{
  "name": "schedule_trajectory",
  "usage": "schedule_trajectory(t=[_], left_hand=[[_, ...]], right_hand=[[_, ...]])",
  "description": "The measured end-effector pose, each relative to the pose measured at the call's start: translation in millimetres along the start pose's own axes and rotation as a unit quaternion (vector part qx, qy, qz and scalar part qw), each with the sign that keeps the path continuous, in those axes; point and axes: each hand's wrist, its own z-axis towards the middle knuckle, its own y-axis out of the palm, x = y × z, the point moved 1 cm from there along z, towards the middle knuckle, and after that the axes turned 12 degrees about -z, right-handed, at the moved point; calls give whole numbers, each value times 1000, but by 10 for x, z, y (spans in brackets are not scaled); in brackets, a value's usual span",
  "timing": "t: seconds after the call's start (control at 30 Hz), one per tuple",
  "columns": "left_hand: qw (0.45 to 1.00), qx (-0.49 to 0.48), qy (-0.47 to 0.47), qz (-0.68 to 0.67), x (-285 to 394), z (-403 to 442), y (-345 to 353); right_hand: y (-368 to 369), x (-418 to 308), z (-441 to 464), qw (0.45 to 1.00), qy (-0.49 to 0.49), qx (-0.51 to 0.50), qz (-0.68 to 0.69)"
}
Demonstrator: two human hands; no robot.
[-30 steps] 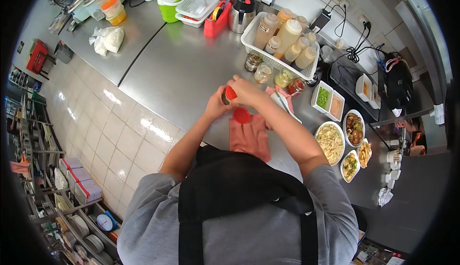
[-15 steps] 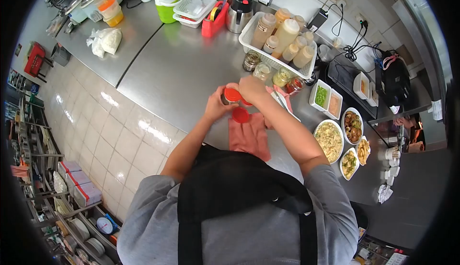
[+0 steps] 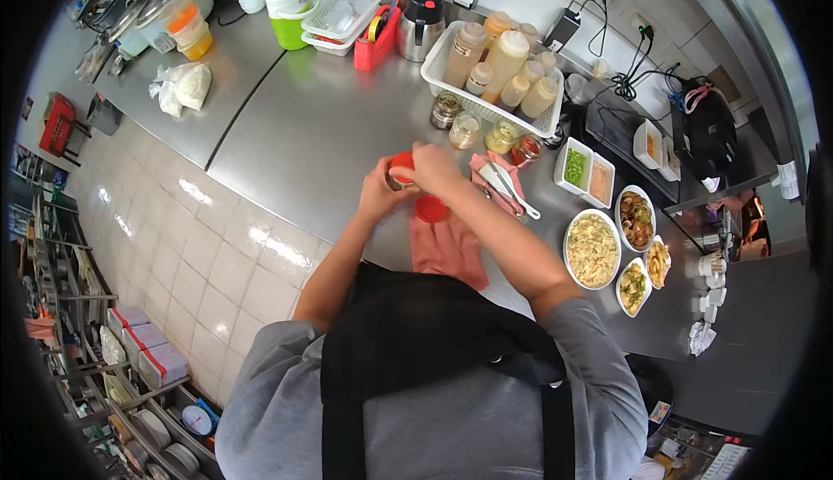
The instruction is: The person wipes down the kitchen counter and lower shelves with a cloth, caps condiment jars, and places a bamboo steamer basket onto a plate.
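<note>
There we were, close by the front edge of the steel table (image 3: 304, 124), with the glass jar (image 3: 398, 186) right between our hands! Our left hand (image 3: 378, 193) had its fingers wrapped around the side of it, while our right hand (image 3: 434, 170) had its fingers curled in on the red lid (image 3: 402, 164) at the top. Just nearer us, a second red lid (image 3: 431, 209) lay at the far end of a pink cloth (image 3: 447, 254). Toward the back edge, a row of glass jars (image 3: 501, 138) stood along a white basket (image 3: 496, 113) of squeeze bottles (image 3: 508, 59).
</note>
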Motion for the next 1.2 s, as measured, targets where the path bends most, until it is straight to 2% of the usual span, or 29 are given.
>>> schedule_trajectory(t=[0.03,0.1,0.13,0.17,0.2,0.27,0.3,0.33,0.37,0.4,0.43,0.5,0.53,0.6,0.63,0.7,0.73,0.8,0.83,0.9,0.93,1.0,1.1,1.17,1.2], left_hand=[[1000,23,0,2,4,2,-30],[998,62,-20,-12,-33,37,-153],[994,98,-42,-28,-65,53,-236],[993,84,-78,-16,-62,107,-349],[993,85,-80,-16,-62,120,-385],[963,230,76,116,26,158,-472],[951,258,50,162,78,130,-471],[951,259,51,162,187,93,-475],[946,243,113,184,294,48,-468],[936,225,174,205,371,5,-431],[937,224,171,205,363,-40,-369],[968,96,176,153,310,-71,-201],[968,97,175,153,297,-57,-132],[987,33,115,107,257,18,-8],[987,32,115,107,225,63,46],[995,20,76,68,122,186,128],[995,21,76,68,20,243,168],[994,67,60,58,-162,337,222],[994,68,60,57,-174,356,218],[996,53,45,54,-201,390,216],[996,52,46,54,-181,389,212],[999,49,-17,-11,-118,342,172],[995,70,-43,-48,-116,245,153],[997,49,-45,-49,-134,182,129],[997,29,-44,-50,-136,166,123]], right_hand=[[-150,26,38,1000,-2,2,1],[-457,264,89,991,97,-91,29],[-409,438,124,992,105,57,38],[-286,631,157,972,109,203,45],[-192,788,203,973,108,201,45],[-44,1034,319,967,165,181,-67],[56,1107,352,967,164,183,-67],[169,1165,375,978,113,164,-62],[177,1147,348,986,63,145,-57],[207,1114,314,986,63,143,-57],[160,960,217,982,58,178,-17],[138,762,107,968,72,228,78],[136,764,113,968,71,227,78],[130,764,136,968,78,230,67],[167,795,171,968,79,230,68],[294,868,270,985,19,137,106],[265,874,258,985,18,138,106],[213,847,199,977,-31,18,209],[257,841,160,977,-32,17,208],[378,818,41,998,-53,-33,-5],[381,769,-46,998,-51,-32,-5],[349,634,-197,988,-86,-65,-111],[436,711,-114,996,-81,-19,-30],[348,663,-88,997,-73,14,14],[294,617,-55,991,-112,57,40]])
